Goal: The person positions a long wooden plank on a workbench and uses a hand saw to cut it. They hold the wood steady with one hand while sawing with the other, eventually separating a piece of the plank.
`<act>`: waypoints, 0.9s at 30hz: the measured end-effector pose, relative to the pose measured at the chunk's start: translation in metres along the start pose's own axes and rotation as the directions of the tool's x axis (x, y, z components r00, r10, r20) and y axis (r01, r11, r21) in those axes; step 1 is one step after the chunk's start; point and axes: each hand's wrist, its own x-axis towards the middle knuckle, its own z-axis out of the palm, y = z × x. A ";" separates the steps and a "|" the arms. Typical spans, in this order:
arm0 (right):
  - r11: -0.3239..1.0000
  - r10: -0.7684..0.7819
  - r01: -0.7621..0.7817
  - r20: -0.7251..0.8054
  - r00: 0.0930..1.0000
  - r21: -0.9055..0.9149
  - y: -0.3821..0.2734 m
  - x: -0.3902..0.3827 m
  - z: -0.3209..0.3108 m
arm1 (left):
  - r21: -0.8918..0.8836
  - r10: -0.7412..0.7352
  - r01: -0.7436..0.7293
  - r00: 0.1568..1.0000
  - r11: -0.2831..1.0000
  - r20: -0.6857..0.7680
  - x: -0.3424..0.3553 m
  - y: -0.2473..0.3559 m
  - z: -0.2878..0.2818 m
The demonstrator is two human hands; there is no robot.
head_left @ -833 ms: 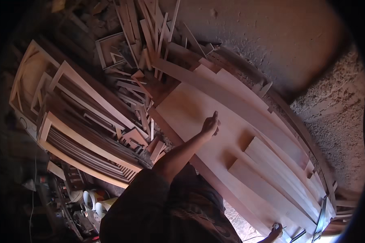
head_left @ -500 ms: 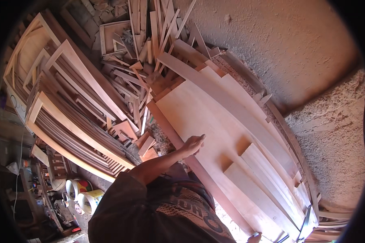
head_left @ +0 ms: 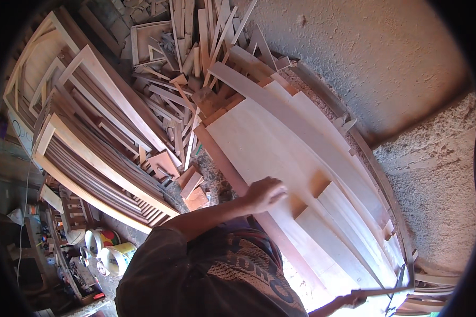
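A broad, pale wooden panel [head_left: 259, 142] lies before me with long boards [head_left: 349, 238] stacked on it and a reddish edge strip [head_left: 222, 164] along its near side. My left hand [head_left: 267, 193] is curled closed over the panel near that edge; whatever it holds, if anything, is hidden. Low at the right, my right hand [head_left: 351, 300] grips a thin, long strip [head_left: 391, 290] that reaches toward the right end of the stack. I cannot make out what the strip is made of.
Wooden frames and slatted pieces [head_left: 103, 164] lean in stacks at the left, with offcuts [head_left: 169, 100] heaped behind. Buckets [head_left: 113, 256] and clutter stand at the lower left. A rough wall [head_left: 381, 63] runs behind the boards at the right.
My left hand has come down toward the panel's near edge, its fingers now more curled. My right hand has risen a little from the bottom edge, and the thin strip now shows in it.
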 end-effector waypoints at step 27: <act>0.274 -0.314 0.962 0.946 0.082 0.007 -0.152 -0.196 0.611 | -0.130 -0.810 0.802 0.562 0.583 -0.168 -0.172 -0.180 -0.159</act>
